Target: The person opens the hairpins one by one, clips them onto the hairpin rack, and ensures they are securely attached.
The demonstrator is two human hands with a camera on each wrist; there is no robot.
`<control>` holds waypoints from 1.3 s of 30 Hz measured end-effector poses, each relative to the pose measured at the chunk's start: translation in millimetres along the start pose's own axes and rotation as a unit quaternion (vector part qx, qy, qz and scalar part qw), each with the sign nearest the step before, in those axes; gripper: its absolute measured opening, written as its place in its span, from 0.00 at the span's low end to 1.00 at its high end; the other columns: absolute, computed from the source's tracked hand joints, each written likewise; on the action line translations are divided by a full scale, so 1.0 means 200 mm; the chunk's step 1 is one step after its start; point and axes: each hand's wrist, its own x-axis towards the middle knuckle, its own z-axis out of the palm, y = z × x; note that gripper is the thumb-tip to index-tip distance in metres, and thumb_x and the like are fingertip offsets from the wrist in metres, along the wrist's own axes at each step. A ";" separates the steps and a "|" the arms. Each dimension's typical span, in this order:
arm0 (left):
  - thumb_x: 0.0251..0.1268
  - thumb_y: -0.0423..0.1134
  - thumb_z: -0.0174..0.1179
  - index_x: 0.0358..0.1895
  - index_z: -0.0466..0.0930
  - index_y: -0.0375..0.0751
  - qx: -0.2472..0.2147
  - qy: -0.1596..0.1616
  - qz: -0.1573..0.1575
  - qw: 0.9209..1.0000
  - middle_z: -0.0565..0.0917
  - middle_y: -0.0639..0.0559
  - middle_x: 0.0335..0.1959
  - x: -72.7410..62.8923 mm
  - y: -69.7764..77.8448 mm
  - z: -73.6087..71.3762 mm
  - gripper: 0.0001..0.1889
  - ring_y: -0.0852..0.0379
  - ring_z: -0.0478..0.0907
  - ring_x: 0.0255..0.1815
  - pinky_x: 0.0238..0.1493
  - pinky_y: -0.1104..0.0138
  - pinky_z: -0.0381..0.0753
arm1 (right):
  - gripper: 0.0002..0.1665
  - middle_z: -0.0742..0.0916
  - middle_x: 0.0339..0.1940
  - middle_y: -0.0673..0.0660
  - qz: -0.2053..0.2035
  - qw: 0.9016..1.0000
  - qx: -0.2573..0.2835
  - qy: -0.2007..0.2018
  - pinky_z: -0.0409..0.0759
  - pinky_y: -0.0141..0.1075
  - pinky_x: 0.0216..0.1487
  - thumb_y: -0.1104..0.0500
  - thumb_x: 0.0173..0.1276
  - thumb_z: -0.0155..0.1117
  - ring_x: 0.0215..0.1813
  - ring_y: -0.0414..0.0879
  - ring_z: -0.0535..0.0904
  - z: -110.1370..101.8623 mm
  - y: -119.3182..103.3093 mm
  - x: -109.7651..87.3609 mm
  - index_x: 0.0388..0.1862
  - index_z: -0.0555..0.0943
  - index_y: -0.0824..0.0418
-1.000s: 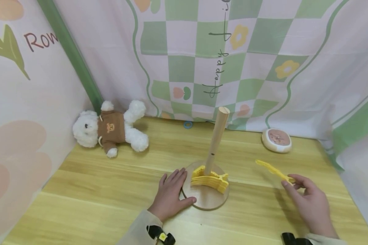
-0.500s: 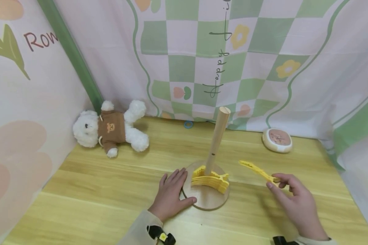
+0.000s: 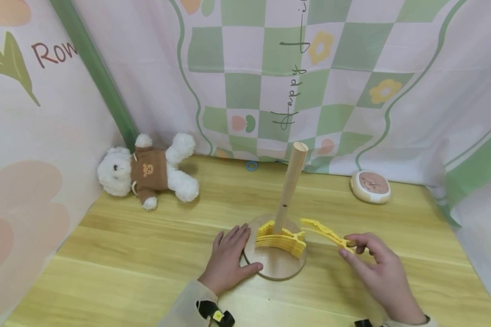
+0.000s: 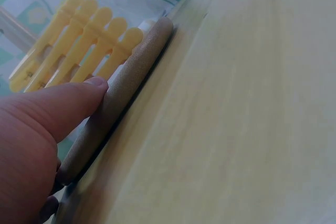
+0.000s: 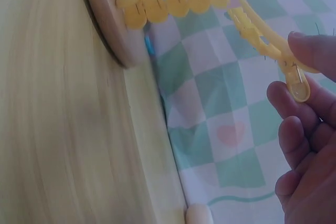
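Note:
My right hand pinches the handle end of a yellow hair clip between thumb and fingers. In the right wrist view the clip has its jaws parted, and its tip is close to the stacked clips. Several yellow hair clips sit one above another at the foot of a wooden post, seemingly clamped round it. The post stands on a round wooden base. My left hand lies flat with fingers spread at the base's left edge, and its thumb presses on the rim in the left wrist view.
On the left of the wooden table lies a white plush dog in a brown shirt. A small blue ring is at the back edge. A rounded white-and-pink device sits at back right. Printed curtains hang behind.
My right hand has moved left with the hair clip, bringing its tip near the stacked clips. The clip's jaws look more parted now. My left hand has stayed in place.

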 end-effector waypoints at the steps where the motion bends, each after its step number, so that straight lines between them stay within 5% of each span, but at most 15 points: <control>1: 0.61 0.70 0.60 0.78 0.59 0.42 0.001 0.000 0.000 1.000 0.58 0.50 0.80 0.00 0.00 0.00 0.50 0.45 0.54 0.80 0.77 0.41 0.42 | 0.20 0.83 0.35 0.45 -0.004 1.000 0.000 -0.002 0.71 0.23 0.42 0.72 0.54 0.77 0.38 0.37 0.73 0.00 -0.01 0.00 0.44 0.85 0.56; 13: 0.60 0.71 0.60 0.78 0.59 0.42 0.005 0.005 0.004 1.000 0.58 0.49 0.80 0.00 -0.01 0.01 0.50 0.45 0.54 0.80 0.76 0.41 0.43 | 0.24 0.83 0.35 0.47 -0.064 0.998 0.014 -0.014 0.71 0.22 0.42 0.74 0.49 0.78 0.38 0.38 0.73 0.07 -0.05 0.02 0.44 0.85 0.56; 39: 0.61 0.71 0.59 0.78 0.58 0.42 -0.004 0.001 0.003 1.000 0.58 0.49 0.80 0.00 0.00 -0.01 0.50 0.45 0.53 0.80 0.77 0.40 0.42 | 0.24 0.84 0.35 0.46 -0.105 0.994 0.028 -0.024 0.72 0.25 0.41 0.74 0.48 0.78 0.38 0.38 0.73 0.14 -0.09 0.05 0.43 0.85 0.56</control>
